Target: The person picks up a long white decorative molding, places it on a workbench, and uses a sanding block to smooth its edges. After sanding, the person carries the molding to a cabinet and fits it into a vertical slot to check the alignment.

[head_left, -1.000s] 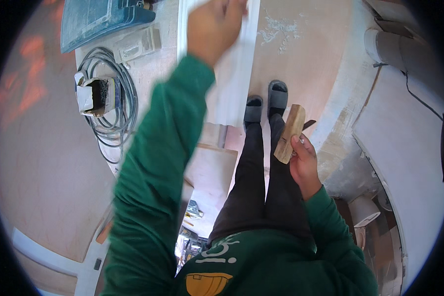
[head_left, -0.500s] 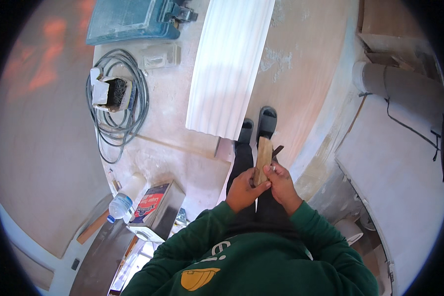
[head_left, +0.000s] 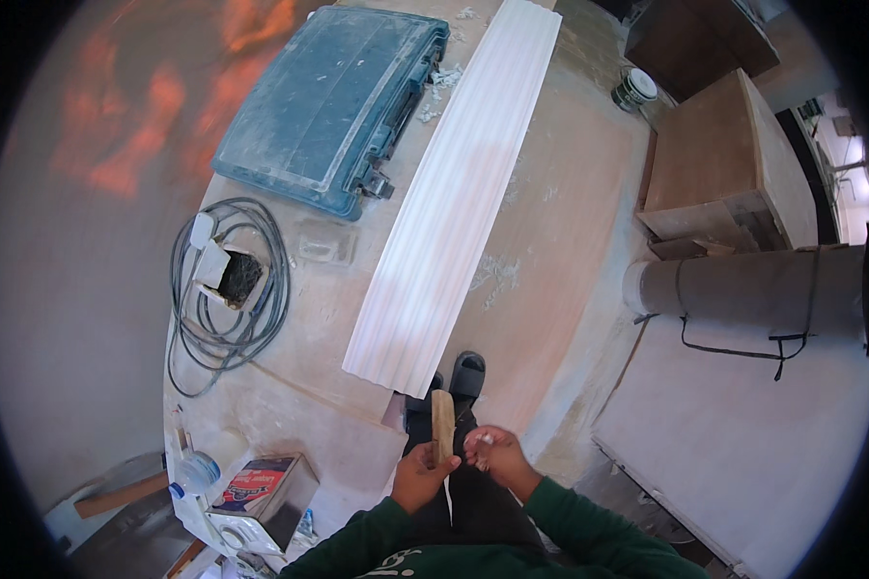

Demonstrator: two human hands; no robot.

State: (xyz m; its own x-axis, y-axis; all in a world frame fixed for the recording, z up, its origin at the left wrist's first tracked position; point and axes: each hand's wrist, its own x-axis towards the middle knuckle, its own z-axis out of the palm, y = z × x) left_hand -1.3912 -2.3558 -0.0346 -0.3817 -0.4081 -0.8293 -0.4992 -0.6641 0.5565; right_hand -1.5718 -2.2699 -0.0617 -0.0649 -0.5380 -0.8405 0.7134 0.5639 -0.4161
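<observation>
A narrow, pale brown wooden block (head_left: 442,425) stands upright in my left hand (head_left: 421,477), with the thumb pressed against its lower end. Just to the right, clear of the block, is my right hand (head_left: 497,455). Its fingers are curled together, with a small whitish spot at the fingertips that I cannot make out. Both hands are over my dark trousers. Beyond them lies a long white ribbed panel (head_left: 454,203), its near end close to my dark sandals (head_left: 467,374).
Left are a blue tool case (head_left: 328,106), a coiled cable (head_left: 280,289), a box of dark nails or screws (head_left: 239,278), a rectangular can (head_left: 285,497) and a plastic bottle (head_left: 195,473). Right are a brown box (head_left: 705,154), a strapped roll (head_left: 743,289) and a white panel (head_left: 724,415).
My right hand has come off the block and moved slightly away. The dark strip beside the block no longer shows. The view has tilted up, revealing more of the case and ribbed panel.
</observation>
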